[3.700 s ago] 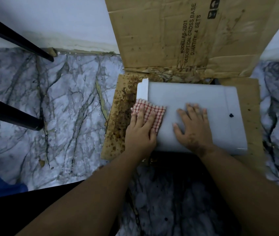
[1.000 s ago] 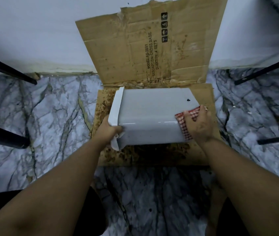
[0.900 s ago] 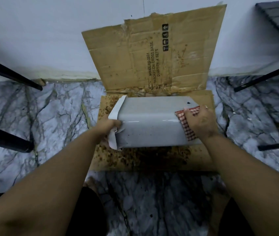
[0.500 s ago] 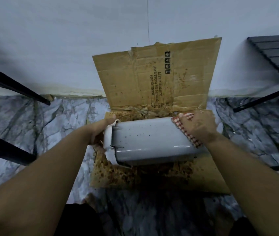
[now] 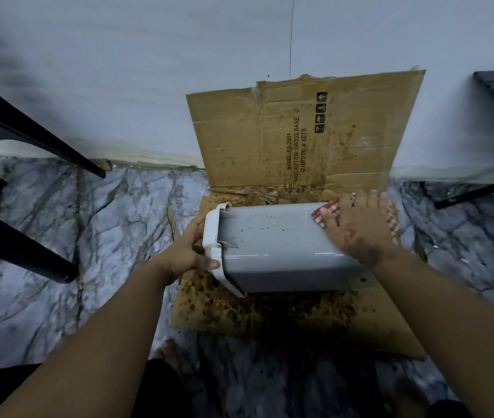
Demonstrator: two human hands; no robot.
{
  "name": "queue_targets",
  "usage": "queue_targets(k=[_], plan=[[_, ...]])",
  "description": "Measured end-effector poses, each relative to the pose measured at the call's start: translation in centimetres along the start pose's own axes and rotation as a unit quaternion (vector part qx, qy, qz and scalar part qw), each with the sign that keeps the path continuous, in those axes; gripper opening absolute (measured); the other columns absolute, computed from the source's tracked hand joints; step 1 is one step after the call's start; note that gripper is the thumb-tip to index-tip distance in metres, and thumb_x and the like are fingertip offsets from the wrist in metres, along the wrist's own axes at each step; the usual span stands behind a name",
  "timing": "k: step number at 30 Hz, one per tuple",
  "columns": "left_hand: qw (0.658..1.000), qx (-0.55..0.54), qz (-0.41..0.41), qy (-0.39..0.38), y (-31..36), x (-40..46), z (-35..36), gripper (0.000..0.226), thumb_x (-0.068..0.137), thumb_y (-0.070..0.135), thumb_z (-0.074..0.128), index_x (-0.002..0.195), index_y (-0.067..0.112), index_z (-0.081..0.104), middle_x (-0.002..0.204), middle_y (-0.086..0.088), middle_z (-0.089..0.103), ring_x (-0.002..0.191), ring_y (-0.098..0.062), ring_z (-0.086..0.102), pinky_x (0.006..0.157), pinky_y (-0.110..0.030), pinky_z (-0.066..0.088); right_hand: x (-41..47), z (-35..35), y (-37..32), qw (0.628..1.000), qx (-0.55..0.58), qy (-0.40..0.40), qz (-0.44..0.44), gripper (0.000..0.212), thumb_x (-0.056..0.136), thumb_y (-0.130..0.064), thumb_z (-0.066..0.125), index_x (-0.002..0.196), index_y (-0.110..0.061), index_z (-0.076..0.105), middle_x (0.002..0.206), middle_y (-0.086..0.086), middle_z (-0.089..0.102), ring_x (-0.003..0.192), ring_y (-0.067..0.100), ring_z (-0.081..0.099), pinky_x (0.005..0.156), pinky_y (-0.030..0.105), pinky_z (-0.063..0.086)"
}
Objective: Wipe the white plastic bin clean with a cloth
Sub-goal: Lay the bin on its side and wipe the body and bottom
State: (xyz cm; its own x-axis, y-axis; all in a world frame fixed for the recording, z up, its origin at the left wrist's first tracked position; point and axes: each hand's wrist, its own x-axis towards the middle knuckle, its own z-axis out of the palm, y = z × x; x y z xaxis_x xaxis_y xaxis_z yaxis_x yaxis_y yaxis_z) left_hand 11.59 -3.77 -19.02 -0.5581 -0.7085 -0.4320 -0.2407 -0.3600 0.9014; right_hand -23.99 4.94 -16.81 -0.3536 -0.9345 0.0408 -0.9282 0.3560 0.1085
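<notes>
Speckled glossy bin point(image 5: 276, 254) (checked cloth point(image 5: 324, 215), seemingly pressed).

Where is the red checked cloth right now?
The red-and-white checked cloth lies under the right hand, pressed on the white plastic bin's far right end.

Counting one white plastic bin point(image 5: 273, 254), one red-checked cloth point(image 5: 327, 214), two hands: left hand point(image 5: 185, 254), right hand point(image 5: 360, 233). Showing one flattened cardboard sheet point(image 5: 294, 140) along the floor's far edge, perhaps three dark furniture legs point(image 5: 19, 245) at left, dimly.
</notes>
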Motion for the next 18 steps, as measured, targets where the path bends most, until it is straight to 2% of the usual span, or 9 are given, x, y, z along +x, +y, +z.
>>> queue_targets(k=[3,5,8,11,14,16,18], plan=[[1.000,-0.013,-0.004,-0.002,0.4,0.3,0.1,0.105,0.062,-0.002,0.079,0.141,0.050,0.033,0.141,0.003,0.053,0.117,-0.025,0.062,0.070,-0.041,0.061,-1.3,-0.7,-4.1,0.998,0.032,-0.024,-0.055,0.085,0.090,-0.064,0.006,0.152,-0.010,0.025,0.156,0.025,0.028,0.146,0.045,0.019,0.121,0.056,0.012],[1.000,-0.006,-0.008,-0.009,0.5,0.7,-0.2,0.106,0.066,-0.003,0.080,0.142,0.051,0.031,0.141,0.003,0.051,0.118,-0.025,0.061,0.070,-0.042,0.061,-2.2,-0.4,-8.2,0.990,0.067,-0.040,-0.119,0.081,0.093,-0.062,0.004,0.155,-0.010,0.009,0.162,0.022,0.010,0.150,0.041,0.006,0.122,0.055,0.007],[1.000,-0.009,-0.015,-0.011,0.7,1.2,-0.5,0.101,0.080,-0.013,0.075,0.144,0.050,0.029,0.142,-0.001,0.048,0.116,-0.027,0.060,0.070,-0.039,0.060,-2.9,0.0,-14.1,0.975,0.085,-0.039,-0.203,0.073,0.098,-0.053,0.009,0.156,-0.009,0.004,0.165,0.019,0.000,0.152,0.036,-0.002,0.123,0.053,0.005],[0.999,-0.029,-0.016,-0.023,0.6,1.8,-0.8,0.098,0.083,-0.011,0.072,0.150,0.047,0.028,0.143,-0.002,0.050,0.117,-0.030,0.060,0.072,-0.042,0.060,-2.0,-0.2,-15.6,0.964,0.098,-0.047,-0.244,0.069,0.100,-0.048,0.015,0.158,-0.013,-0.003,0.167,0.009,-0.003,0.153,0.028,-0.005,0.124,0.046,0.000],[0.999,-0.041,-0.005,-0.029,0.2,2.2,-0.8,0.104,0.075,0.000,0.080,0.151,0.049,0.028,0.142,0.000,0.051,0.117,-0.031,0.062,0.073,-0.041,0.060,-1.1,-0.6,-12.3,0.965,0.122,-0.042,-0.226,0.072,0.099,-0.054,0.013,0.157,-0.017,-0.007,0.167,0.005,0.000,0.153,0.027,-0.002,0.124,0.050,0.001],[0.998,-0.050,0.015,-0.019,-0.4,2.3,-0.6,0.104,0.070,0.007,0.082,0.149,0.051,0.031,0.142,0.003,0.052,0.119,-0.029,0.062,0.077,-0.043,0.060,-0.5,-0.3,-8.6,0.978,0.108,-0.029,-0.179,0.073,0.098,-0.059,0.011,0.158,-0.019,0.001,0.166,0.012,0.000,0.152,0.033,0.000,0.123,0.053,0.004],[0.996,-0.083,0.034,-0.006,-1.5,2.6,-0.5,0.101,0.069,0.008,0.084,0.147,0.051,0.037,0.142,0.005,0.054,0.124,-0.028,0.061,0.087,-0.051,0.059,0.3,0.1,-4.8,0.989,0.087,-0.032,-0.112,0.075,0.096,-0.065,0.012,0.158,-0.023,0.008,0.165,0.016,0.002,0.152,0.037,0.001,0.123,0.053,0.003]])
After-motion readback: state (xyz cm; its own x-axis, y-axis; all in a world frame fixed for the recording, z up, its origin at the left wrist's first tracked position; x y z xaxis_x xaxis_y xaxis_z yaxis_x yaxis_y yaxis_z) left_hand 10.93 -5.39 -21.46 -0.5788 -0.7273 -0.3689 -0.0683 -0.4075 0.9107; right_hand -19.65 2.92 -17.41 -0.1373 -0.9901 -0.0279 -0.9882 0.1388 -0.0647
